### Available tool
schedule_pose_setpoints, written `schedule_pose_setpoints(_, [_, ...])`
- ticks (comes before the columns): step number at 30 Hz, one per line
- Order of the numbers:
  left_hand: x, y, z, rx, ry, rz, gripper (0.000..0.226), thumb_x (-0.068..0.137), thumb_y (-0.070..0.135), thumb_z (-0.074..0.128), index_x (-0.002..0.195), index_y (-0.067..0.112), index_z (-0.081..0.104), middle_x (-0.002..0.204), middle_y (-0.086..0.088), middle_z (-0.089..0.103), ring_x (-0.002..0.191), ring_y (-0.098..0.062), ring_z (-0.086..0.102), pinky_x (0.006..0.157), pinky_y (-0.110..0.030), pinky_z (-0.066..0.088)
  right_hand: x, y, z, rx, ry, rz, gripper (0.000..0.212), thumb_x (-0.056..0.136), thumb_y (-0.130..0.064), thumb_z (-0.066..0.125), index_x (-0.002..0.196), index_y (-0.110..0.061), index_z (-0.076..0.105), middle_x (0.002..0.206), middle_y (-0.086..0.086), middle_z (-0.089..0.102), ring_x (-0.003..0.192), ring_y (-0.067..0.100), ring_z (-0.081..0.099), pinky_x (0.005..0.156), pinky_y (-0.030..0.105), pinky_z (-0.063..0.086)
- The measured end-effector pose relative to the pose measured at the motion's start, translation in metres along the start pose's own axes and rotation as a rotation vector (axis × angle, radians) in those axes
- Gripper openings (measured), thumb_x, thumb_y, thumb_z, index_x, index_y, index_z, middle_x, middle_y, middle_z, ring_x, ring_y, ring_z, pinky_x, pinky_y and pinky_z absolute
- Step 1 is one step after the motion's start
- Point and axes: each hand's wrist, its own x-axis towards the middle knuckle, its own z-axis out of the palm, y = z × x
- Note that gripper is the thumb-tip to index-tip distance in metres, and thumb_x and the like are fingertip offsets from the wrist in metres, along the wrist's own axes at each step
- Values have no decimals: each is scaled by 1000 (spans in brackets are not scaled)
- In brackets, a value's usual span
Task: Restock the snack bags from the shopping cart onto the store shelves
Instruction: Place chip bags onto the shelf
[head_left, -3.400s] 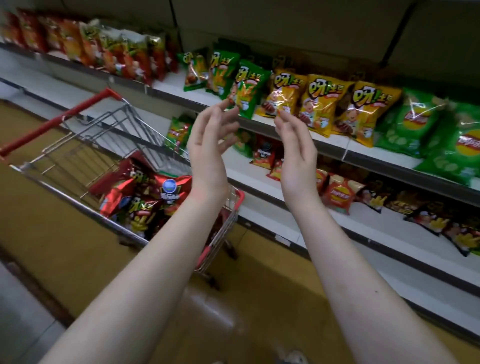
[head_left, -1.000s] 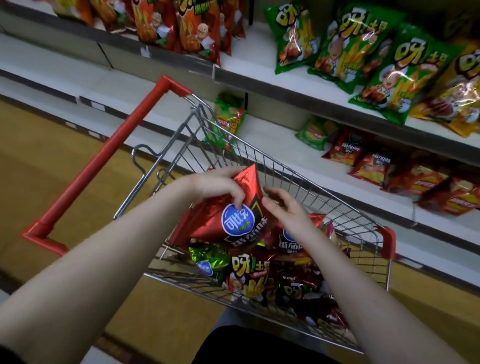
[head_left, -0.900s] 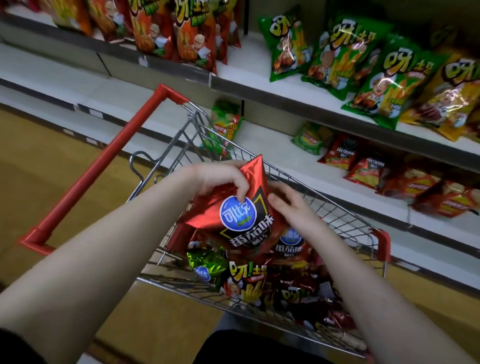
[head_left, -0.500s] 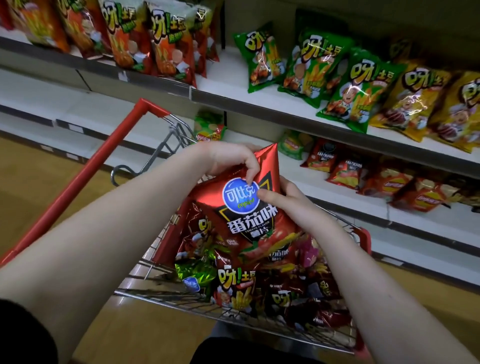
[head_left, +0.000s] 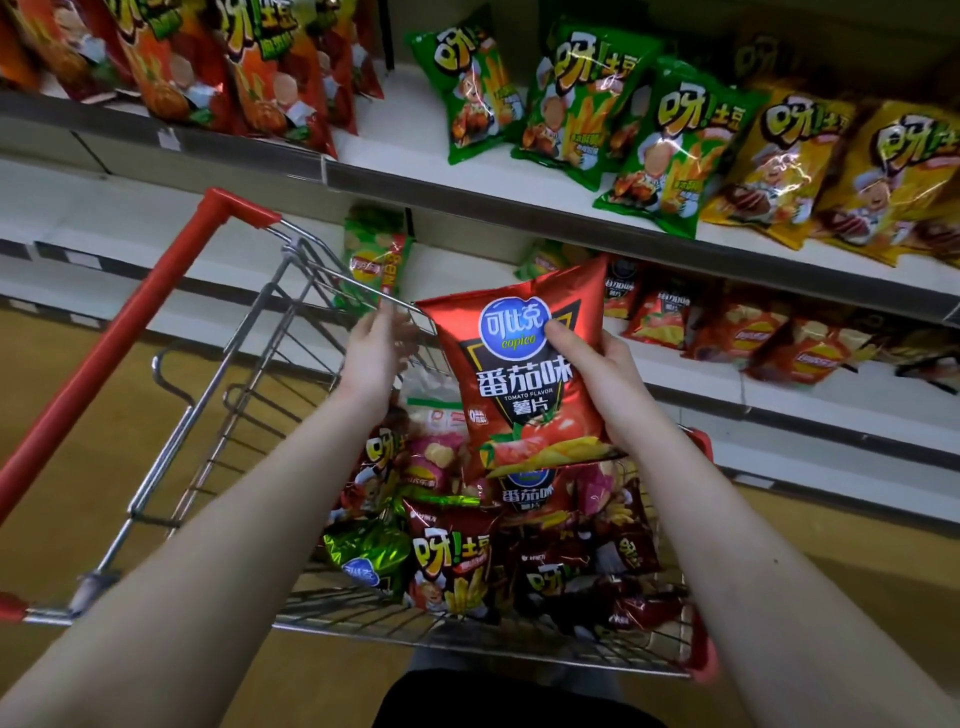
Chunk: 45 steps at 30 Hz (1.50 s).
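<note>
My right hand (head_left: 597, 374) grips a red tomato-flavour chip bag (head_left: 519, 395) by its right edge, thumb on the front, and holds it upright above the shopping cart (head_left: 223, 410). My left hand (head_left: 376, 348) is just left of the bag, fingers straight and apart from it, holding nothing. Several snack bags (head_left: 457, 561) in red, green and pink lie piled in the cart's basket below. The shelves (head_left: 467, 197) run behind the cart.
The upper shelf carries orange bags (head_left: 270, 67) at left, green bags (head_left: 571, 93) in the middle and yellow bags (head_left: 831, 171) at right. The lower shelf (head_left: 779, 395) has red chip bags (head_left: 748, 338) lying flat and a green bag (head_left: 371, 260) near the cart. The red cart handle (head_left: 114, 353) slants at left.
The red bag has risen out of the cart. My left hand has let go of its top corner and now hovers open beside it; my right hand alone holds the bag.
</note>
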Motion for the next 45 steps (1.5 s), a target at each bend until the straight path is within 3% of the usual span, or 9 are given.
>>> schedule_pose_setpoints(4, [-6, -35, 26, -32, -88, -55, 52, 102, 43, 32, 133, 5, 49, 121, -11, 62, 99, -19, 61, 80, -30, 47, 1, 2, -12, 16, 41, -10, 19, 82, -29, 69, 97, -20, 60, 81, 1, 75, 72, 17, 72, 61, 27, 58])
schedule_pose_setpoints(9, [-21, -83, 44, 58, -184, -164, 68, 91, 56, 47, 146, 20, 28, 143, -10, 44, 128, -26, 49, 104, -41, 40, 2, 15, -30, 63, 104, -9, 21, 82, -31, 69, 98, -21, 60, 84, 3, 75, 75, 19, 72, 65, 30, 59])
schedule_pose_setpoints(12, [-32, -113, 52, 106, -291, -192, 58, 92, 18, 60, 140, 13, 27, 126, -6, 49, 114, -19, 59, 77, -19, 51, 4, 22, -35, 95, 137, -22, 19, 82, -31, 68, 97, -21, 60, 79, -1, 75, 71, 15, 72, 60, 26, 57])
schedule_pose_setpoints(15, [-29, -144, 64, 285, -247, -224, 50, 86, -8, 62, 126, 9, 40, 129, -14, 50, 120, -32, 52, 92, -30, 45, 5, 35, -42, 135, 156, -39, 14, 85, -31, 66, 95, -22, 61, 77, -4, 75, 71, 12, 72, 59, 22, 55])
schedule_pose_setpoints(20, [-12, -179, 69, 452, -350, -259, 61, 77, -5, 73, 122, 11, 35, 129, -14, 52, 122, -28, 50, 95, -28, 43, 3, 56, -52, 199, 188, -49, 8, 87, -28, 63, 91, -24, 58, 69, -10, 73, 66, 5, 70, 56, 17, 53])
schedule_pose_setpoints(23, [-6, -188, 81, 470, -408, -133, 53, 87, -10, 59, 134, -4, 35, 132, -23, 49, 107, -22, 49, 78, -18, 49, -2, 74, -61, 218, 217, -34, 10, 86, -27, 64, 92, -23, 58, 71, -8, 73, 67, 7, 71, 57, 20, 54])
schedule_pose_setpoints(26, [-2, -190, 93, 525, -358, -53, 57, 83, -5, 66, 134, -5, 41, 127, -21, 57, 108, -24, 55, 88, -29, 44, -10, 89, -71, 228, 247, -14, 11, 84, -26, 66, 92, -23, 59, 75, -6, 74, 71, 10, 71, 63, 24, 57])
schedule_pose_setpoints(35, [-19, -146, 113, 294, -419, -8, 42, 70, -6, 78, 87, 23, 52, 79, 3, 66, 61, -13, 64, 50, -20, 52, -37, 74, -102, 174, 325, -54, 14, 84, -26, 66, 96, -23, 60, 78, -6, 75, 74, 10, 72, 61, 21, 55])
schedule_pose_setpoints(45, [-52, -72, 138, 67, -518, 13, 47, 77, 16, 75, 117, 22, 51, 105, -2, 68, 99, -26, 65, 90, -43, 51, -66, 50, -118, 213, 404, -52, 15, 84, -31, 67, 94, -23, 58, 78, -4, 74, 71, 11, 72, 60, 23, 56])
